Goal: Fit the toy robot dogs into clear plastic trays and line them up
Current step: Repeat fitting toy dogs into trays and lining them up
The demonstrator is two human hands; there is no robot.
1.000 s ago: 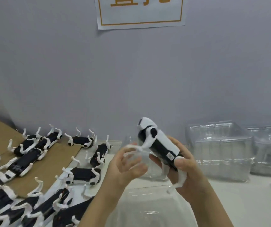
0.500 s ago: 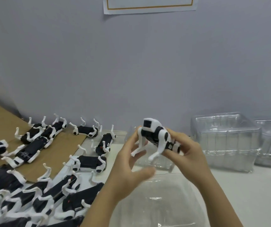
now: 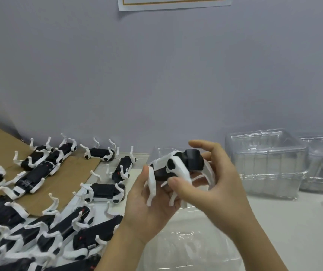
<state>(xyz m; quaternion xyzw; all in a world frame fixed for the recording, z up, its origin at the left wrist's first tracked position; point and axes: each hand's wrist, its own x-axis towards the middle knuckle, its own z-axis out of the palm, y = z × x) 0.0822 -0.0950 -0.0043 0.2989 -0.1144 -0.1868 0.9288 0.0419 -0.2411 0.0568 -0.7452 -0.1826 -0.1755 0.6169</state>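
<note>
You hold one toy robot dog just above the clear tray, with the fingers of your left hand and right hand curled round it. No trayed dog shows, so the job looks barely begun. Many loose dogs lie left of that tray, and spare trays are stacked to its right.

One held toy dog, a dozen-odd loose dogs, two tray stacks.

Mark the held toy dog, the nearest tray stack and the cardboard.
held toy dog (image 3: 180,170): head view, white shoulder
nearest tray stack (image 3: 266,163): head view, front wall
cardboard (image 3: 72,175): head view, bare middle
</note>
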